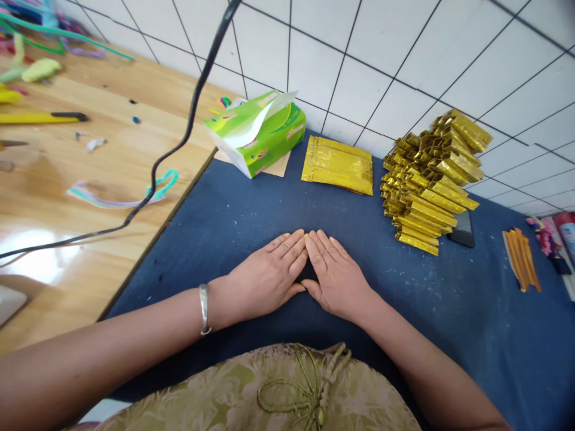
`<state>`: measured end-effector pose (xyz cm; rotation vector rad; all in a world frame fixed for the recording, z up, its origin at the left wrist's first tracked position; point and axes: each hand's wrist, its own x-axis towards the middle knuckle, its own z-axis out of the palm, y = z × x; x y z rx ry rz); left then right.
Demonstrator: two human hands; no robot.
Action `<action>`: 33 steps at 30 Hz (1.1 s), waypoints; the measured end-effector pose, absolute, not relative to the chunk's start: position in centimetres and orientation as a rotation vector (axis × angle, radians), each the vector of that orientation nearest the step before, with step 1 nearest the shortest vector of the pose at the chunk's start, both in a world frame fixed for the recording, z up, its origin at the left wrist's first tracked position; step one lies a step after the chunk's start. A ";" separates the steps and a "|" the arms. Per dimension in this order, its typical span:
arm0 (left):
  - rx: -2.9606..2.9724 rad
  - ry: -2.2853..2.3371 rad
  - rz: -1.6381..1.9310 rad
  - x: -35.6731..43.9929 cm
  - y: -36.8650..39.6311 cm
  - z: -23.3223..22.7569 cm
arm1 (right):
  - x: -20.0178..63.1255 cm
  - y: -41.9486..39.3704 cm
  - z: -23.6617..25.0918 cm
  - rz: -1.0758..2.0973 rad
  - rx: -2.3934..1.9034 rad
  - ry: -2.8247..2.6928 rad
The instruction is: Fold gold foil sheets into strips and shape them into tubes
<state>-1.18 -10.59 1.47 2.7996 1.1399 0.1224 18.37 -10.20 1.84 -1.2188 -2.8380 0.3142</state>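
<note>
My left hand (269, 272) lies palm down on the dark blue tabletop (215, 221), fingers stretched out. Beside it, my right hand (336, 272) rests flat in the same way, and the fingertips and thumbs of the two hands meet. I see nothing held in either one; what may lie under the palms is hidden. Beyond the hands is a flat stack of gold foil sheets (338, 164). To its right stands a large heap of folded gold foil pieces (422, 185).
A green tissue pack (260, 134) sits at the back left. A black cable (193, 114) hangs across the left side. Craft scraps and a yellow cutter (40, 117) lie on the wooden table (148, 90). A phone (462, 230) and orange-gold strips (521, 260) are at right.
</note>
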 end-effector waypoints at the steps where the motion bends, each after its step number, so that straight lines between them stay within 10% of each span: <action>1: 2.798 1.139 0.122 -1.2 -10.6 1.5 | 18.4 -10.2 1.8 0.313 -1.218 -2.835; 33: 2.849 1.202 0.089 -1.7 -11.1 1.9 | 18.4 -10.1 1.8 0.291 -1.272 -2.874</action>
